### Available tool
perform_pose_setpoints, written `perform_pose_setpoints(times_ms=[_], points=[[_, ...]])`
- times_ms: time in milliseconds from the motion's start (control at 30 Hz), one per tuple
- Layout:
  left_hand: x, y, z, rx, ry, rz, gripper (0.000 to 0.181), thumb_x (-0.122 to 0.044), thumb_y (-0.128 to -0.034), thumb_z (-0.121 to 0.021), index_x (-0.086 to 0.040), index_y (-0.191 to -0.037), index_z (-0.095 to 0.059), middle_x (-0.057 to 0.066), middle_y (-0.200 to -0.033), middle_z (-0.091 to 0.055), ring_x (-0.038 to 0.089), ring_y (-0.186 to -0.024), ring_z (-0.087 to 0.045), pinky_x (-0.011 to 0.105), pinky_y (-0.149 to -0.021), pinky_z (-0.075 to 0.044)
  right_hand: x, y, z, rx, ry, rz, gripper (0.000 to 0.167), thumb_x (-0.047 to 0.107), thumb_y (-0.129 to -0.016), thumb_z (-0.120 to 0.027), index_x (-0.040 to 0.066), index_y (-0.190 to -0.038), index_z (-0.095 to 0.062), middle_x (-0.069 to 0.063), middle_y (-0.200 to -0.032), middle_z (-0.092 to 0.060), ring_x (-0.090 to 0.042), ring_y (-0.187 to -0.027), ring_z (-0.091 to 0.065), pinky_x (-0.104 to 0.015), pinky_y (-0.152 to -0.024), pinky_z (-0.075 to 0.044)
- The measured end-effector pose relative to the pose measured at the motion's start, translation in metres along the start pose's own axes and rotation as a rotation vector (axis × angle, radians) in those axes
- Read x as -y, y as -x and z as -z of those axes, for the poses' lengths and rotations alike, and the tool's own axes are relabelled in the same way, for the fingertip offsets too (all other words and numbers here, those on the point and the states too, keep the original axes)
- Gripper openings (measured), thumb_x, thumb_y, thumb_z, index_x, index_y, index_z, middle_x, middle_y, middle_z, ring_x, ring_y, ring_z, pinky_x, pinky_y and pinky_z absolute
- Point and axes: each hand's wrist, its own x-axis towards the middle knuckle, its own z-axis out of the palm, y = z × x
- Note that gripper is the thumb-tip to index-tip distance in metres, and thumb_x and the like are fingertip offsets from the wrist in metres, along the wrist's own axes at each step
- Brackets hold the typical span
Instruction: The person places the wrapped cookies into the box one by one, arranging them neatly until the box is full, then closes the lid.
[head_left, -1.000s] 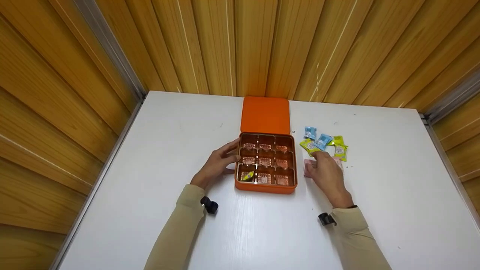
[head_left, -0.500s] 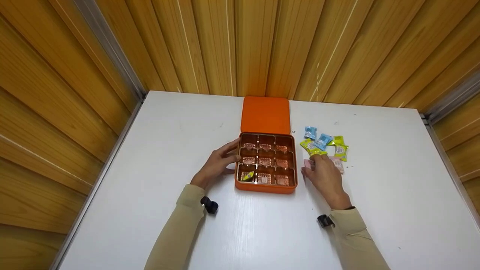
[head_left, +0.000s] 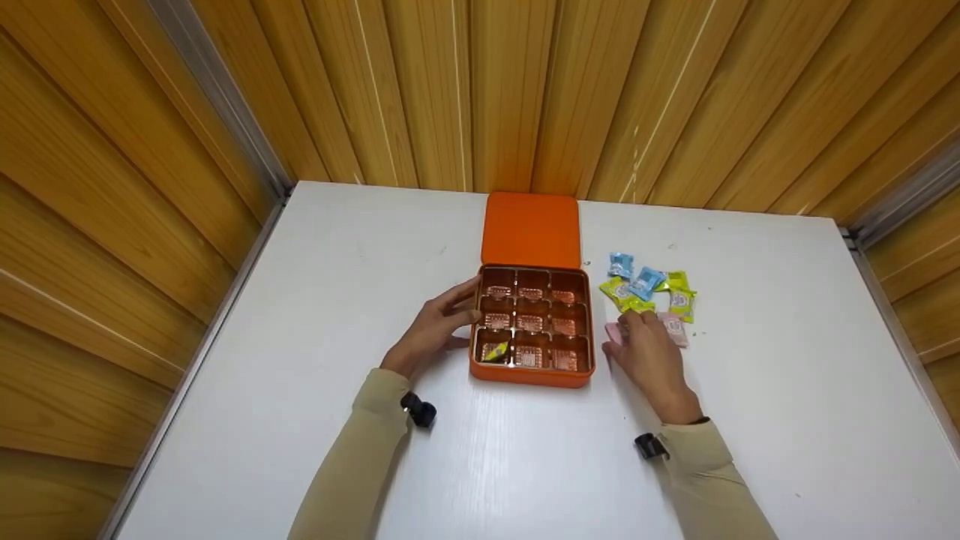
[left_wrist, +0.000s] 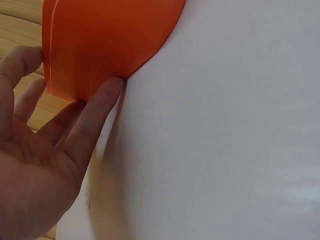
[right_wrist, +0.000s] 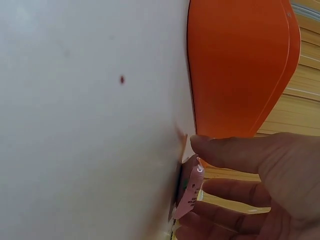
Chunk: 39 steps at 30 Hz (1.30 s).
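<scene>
An orange tin [head_left: 532, 379] with a brown tray of square compartments stands on the white table, its lid folded back. A green-wrapped candy [head_left: 495, 351] lies in the near-left compartment. My left hand [head_left: 433, 326] rests its extended fingertips against the tin's left side. My right hand [head_left: 651, 352] is over a pink-wrapped candy [right_wrist: 189, 192] to the right of the tin. In the right wrist view the thumb is spread away from the fingers, which touch or nearly touch this candy; the hand partly covers it in the head view.
Beyond my right hand lie blue candies [head_left: 646, 283] and green candies [head_left: 681, 304] in a loose group. Another pink candy [head_left: 675, 328] sits beside the hand. The lid [head_left: 531, 229] reaches back toward the wooden wall [head_left: 510, 97].
My right hand has shifted slightly toward me, and its thumb has spread away from the fingers, uncovering more of the pink and green candies. The left hand and tin keep still.
</scene>
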Motion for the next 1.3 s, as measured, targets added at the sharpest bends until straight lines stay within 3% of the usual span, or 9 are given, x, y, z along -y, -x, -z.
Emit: perform_pose_setpoints(times_ms=[200, 567, 900, 1300], points=[[0.0009, -0.0013, -0.0002, -0.003, -0.006, -0.006, 0.066, -0.010, -0.1059, -0.065, -0.026, -0.166, -0.042, 0.012, -0.166, -0.040, 0.038, -0.137, -0.057, 0.055, -0.093, -0.060, 0.0020, 0.0066, 0.0007, -0.024, 0.033, 0.014, 0.038, 0.007, -0.084, -0.089, -0.010, -0.109, -0.066, -0.027, -0.104, -0.061, -0.044, -0.095, -0.061, -0.059, -0.079, -0.054], [0.0011, -0.0026, -0.0008, -0.002, 0.001, -0.013, 0.067, -0.012, -0.1048, -0.068, -0.026, -0.165, -0.042, 0.011, -0.166, -0.041, 0.037, -0.136, -0.058, 0.054, -0.090, -0.061, 0.0019, 0.0058, 0.0009, 0.024, 0.031, -0.008, 0.030, 0.001, -0.088, -0.083, -0.012, -0.111, -0.068, -0.027, -0.105, -0.063, -0.042, -0.095, -0.064, -0.055, -0.082, -0.056], [-0.0006, -0.0007, -0.0005, -0.001, -0.005, 0.012, 0.065, -0.015, -0.1067, -0.067, -0.030, -0.165, -0.042, 0.009, -0.165, -0.044, 0.035, -0.136, -0.058, 0.056, -0.093, -0.059, 0.0004, 0.0045, -0.0006, 0.017, 0.051, 0.012, 0.020, -0.001, -0.089, -0.074, -0.011, -0.106, -0.069, -0.024, -0.094, -0.063, -0.041, -0.084, -0.061, -0.055, -0.071, -0.054], [0.0012, -0.0017, 0.0002, -0.001, 0.012, -0.002, 0.066, -0.012, -0.1059, -0.067, -0.028, -0.165, -0.042, 0.011, -0.164, -0.044, 0.038, -0.133, -0.060, 0.055, -0.091, -0.061, -0.0021, 0.0063, 0.0037, 0.017, -0.004, -0.033, 0.021, -0.004, -0.095, -0.070, -0.011, -0.114, -0.065, -0.027, -0.107, -0.065, -0.040, -0.094, -0.063, -0.055, -0.084, -0.056]])
